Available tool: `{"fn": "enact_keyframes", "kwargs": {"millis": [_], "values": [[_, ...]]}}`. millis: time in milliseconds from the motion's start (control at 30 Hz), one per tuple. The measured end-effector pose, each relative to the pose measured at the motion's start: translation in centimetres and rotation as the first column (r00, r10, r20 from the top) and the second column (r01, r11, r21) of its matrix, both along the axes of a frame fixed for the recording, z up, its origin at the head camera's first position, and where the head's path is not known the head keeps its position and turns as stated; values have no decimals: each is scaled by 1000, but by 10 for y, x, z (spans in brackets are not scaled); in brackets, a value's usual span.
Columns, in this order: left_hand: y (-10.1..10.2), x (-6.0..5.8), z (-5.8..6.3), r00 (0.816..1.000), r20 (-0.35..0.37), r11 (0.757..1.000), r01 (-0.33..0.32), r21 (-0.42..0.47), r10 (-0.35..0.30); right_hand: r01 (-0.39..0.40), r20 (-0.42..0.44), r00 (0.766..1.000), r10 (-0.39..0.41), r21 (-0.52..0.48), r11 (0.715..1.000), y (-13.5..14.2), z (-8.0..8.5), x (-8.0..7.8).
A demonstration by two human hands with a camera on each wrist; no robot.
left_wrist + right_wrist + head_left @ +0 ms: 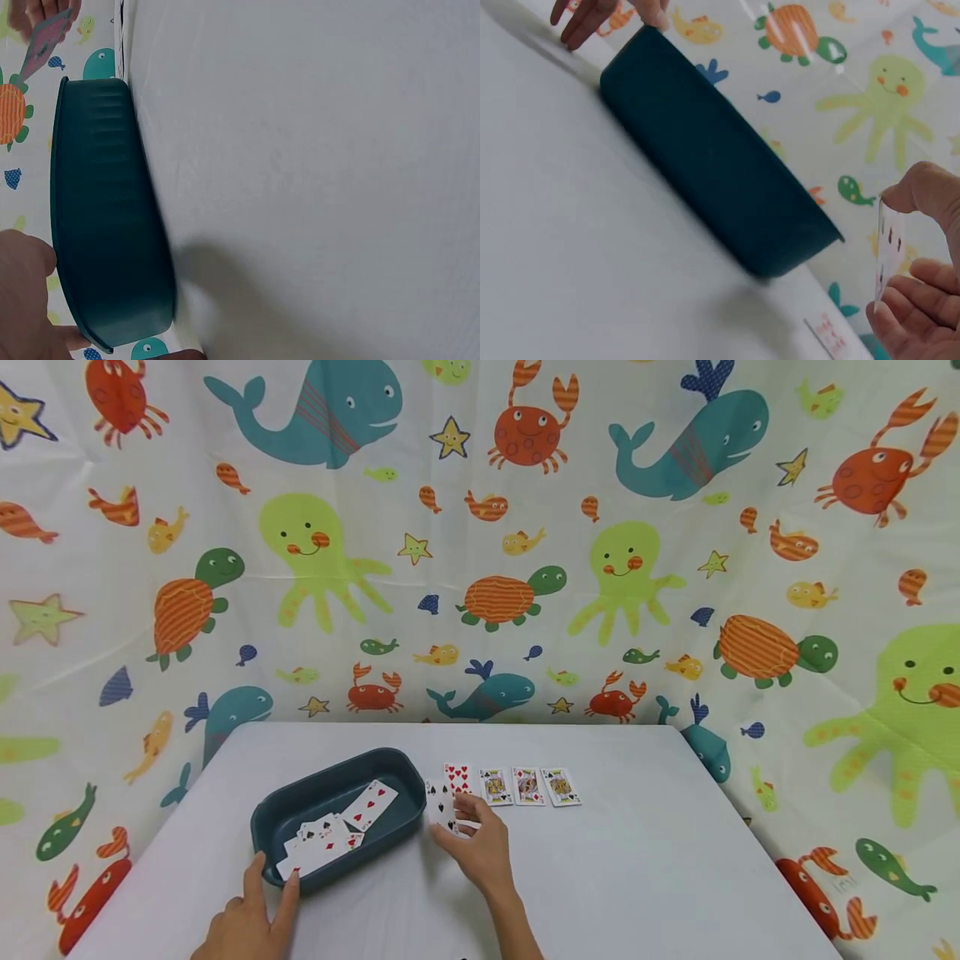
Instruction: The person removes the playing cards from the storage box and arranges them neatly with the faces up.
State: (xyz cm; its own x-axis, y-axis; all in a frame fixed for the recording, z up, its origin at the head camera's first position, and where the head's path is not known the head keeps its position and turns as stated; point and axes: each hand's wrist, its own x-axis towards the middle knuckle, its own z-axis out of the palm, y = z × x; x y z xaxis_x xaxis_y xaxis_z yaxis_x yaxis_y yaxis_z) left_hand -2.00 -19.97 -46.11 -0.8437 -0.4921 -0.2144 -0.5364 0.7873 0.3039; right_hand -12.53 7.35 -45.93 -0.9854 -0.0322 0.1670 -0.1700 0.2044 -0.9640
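Note:
My right hand (pixel 480 847) pinches a spade playing card (pixel 441 806) between thumb and fingertips, raised beside the right end of a dark teal plastic tub (pixel 337 777). In the right wrist view the card (pixel 889 247) appears nearly edge-on. My left hand (pixel 255 914) holds the tub's near-left corner, thumb and forefinger on either side of it. Several loose cards (pixel 322 843) lie inside the tub, overlapping, with a heart card (pixel 369 806) on the right. Behind my right hand lies a heart number card (pixel 457 777), partly hidden by the hand and held card.
To the right of the heart number card, three face cards (pixel 528 786) lie face up in a row on the white table (pixel 637 860). A curtain (pixel 585 677) printed with sea animals hangs behind the table.

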Motion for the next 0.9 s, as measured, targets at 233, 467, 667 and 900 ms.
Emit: {"fn": "enact_keyframes", "kwargs": {"millis": [233, 467, 667, 900], "values": [[0, 1, 2, 1000, -17, 1000, 0, -1, 0, 144, 8, 989, -145, 72, 987, 5, -10, 7], [1, 1, 1, 1000, -13, 1000, -12, 6, 12, 241, -28, 970, -242, 251, 937, 3, -20, 12], [1, 0, 1, 1000, 4, 1000, -15, 13, 15, 258, -37, 963, -268, 428, 866, -2, -30, 14], [1, 0, 2, 1000, 13, 1000, -15, 9, 15, 304, -103, 951, -292, 494, 815, -7, -33, 16]]}}
